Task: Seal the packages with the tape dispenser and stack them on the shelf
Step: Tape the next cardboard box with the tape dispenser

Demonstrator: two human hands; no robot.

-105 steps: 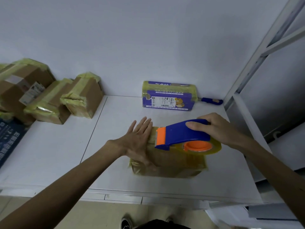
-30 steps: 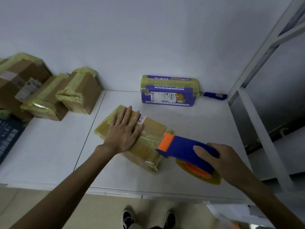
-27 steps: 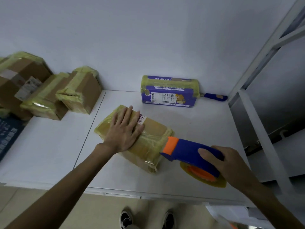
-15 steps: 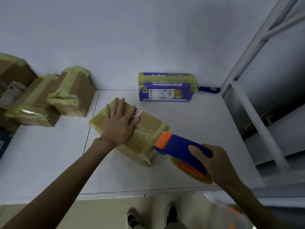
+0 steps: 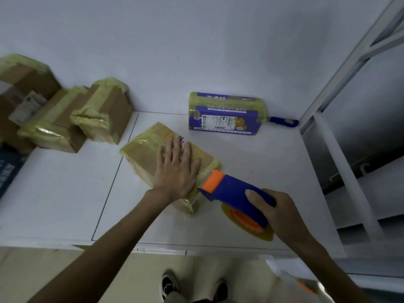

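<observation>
A brown cardboard package wrapped in yellowish tape lies at an angle on the white table. My left hand presses flat on its top with the fingers spread. My right hand grips the blue tape dispenser, whose orange nose touches the package's near right end. The orange core and yellow tape roll hang below the dispenser, just over the table.
A purple taped package stands by the wall, a blue-handled tool beside it. Several taped cardboard boxes are piled at the back left. A white metal shelf frame rises on the right. The table's front edge is near my feet.
The package was turned to lie diagonally and the dispenser came down from its top to its right end. In the last half second my left hand slid toward the near right end.
</observation>
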